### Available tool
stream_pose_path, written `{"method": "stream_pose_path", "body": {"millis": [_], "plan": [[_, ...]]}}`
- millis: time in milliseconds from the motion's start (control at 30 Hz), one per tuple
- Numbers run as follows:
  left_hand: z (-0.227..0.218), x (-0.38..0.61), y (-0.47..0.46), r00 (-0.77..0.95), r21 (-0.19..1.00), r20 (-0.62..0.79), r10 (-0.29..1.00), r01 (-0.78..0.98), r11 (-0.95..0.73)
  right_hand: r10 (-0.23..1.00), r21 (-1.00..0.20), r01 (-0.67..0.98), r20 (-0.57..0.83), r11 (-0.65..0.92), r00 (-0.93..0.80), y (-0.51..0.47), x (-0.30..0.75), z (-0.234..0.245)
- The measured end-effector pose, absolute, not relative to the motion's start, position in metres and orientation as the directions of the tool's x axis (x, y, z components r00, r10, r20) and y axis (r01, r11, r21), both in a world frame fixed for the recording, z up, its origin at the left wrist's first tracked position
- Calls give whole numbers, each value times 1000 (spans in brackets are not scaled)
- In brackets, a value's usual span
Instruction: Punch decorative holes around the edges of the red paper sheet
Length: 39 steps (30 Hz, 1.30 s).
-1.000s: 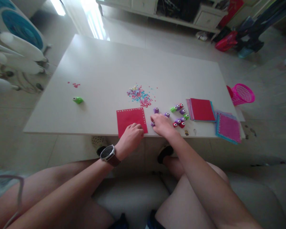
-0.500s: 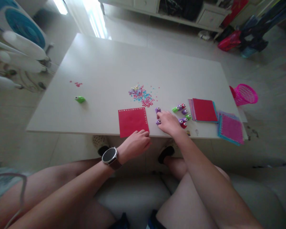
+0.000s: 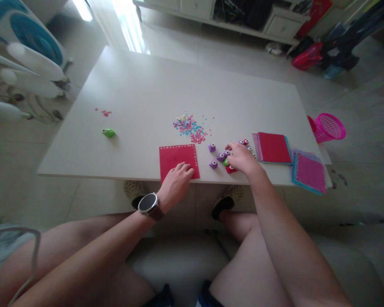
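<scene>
My left hand (image 3: 176,180), with a watch (image 3: 148,204) on its wrist, lies fingers outstretched on a square of red paper (image 3: 176,157). Small punched holes run along the paper's top and right edges. My right hand (image 3: 243,158) curls against a cluster of small paper punches, among them a purple punch (image 3: 221,157), a green punch (image 3: 225,162) and a red punch (image 3: 231,169). Its fingertips are partly hidden among them. Two purple punches, one above (image 3: 212,147) and one below (image 3: 213,164), stand between the paper and this cluster. More punches show behind the right hand.
Punched confetti (image 3: 192,128) lies in a pile beyond the paper. Farther left are a green punch (image 3: 109,133) and a few red bits (image 3: 106,113). A red paper stack (image 3: 274,148) and a pink-purple punched stack (image 3: 310,172) lie right, near a pink basket (image 3: 330,126).
My right hand has left the two purple punches and moved right; several punches now sit closer to them. My left hand has moved up from the paper's lower edge and its fingers have stretched out.
</scene>
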<state>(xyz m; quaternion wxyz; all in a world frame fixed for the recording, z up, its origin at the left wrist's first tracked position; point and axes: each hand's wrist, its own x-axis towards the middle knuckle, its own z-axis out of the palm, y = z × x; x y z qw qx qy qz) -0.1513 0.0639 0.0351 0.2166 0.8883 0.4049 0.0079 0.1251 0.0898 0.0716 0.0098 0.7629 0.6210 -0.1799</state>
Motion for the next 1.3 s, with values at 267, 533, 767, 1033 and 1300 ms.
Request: {"method": "stream_pose_path", "body": {"millis": [267,533,767,1033,1300], "plan": [[40,-152,64,641,344,-217,736,756,-557,931,-212,960,-353,-182,99,90,134,63],[34,-152,65,640,401,-176,748,741,-539,935,-194,953,-313,-233,165,91,133,48],[33,-153,67,629,423,-145,764,737,-527,973,-219,953,-141,-210,182,95,120,74],[39,-149,69,606,439,-148,781,748,-497,936,-604,790,-330,-106,-126,77,71,85],[35,-149,69,606,466,-154,781,741,-483,912,-494,853,-406,-169,-55,73,57,75]]}}
